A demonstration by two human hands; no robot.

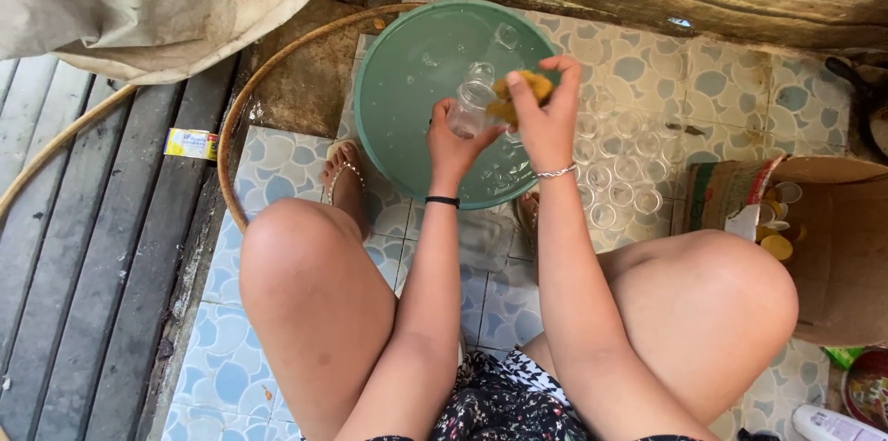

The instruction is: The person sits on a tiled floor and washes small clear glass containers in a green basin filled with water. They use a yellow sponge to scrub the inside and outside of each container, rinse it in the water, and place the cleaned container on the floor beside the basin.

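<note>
My left hand (453, 147) wraps a small clear glass jar (474, 106) over the green basin (407, 80). My right hand (546, 117) pinches a yellow sponge (518, 94), seemingly touching its mouth. I should grip firmly and scrub inside the rim.

There are one green basin (398, 80), one yellow sponge (520, 89), one cardboard box (832, 247), two hands, and many small clear glass jars (615, 168) on the tiles (too many to count exactly).
</note>
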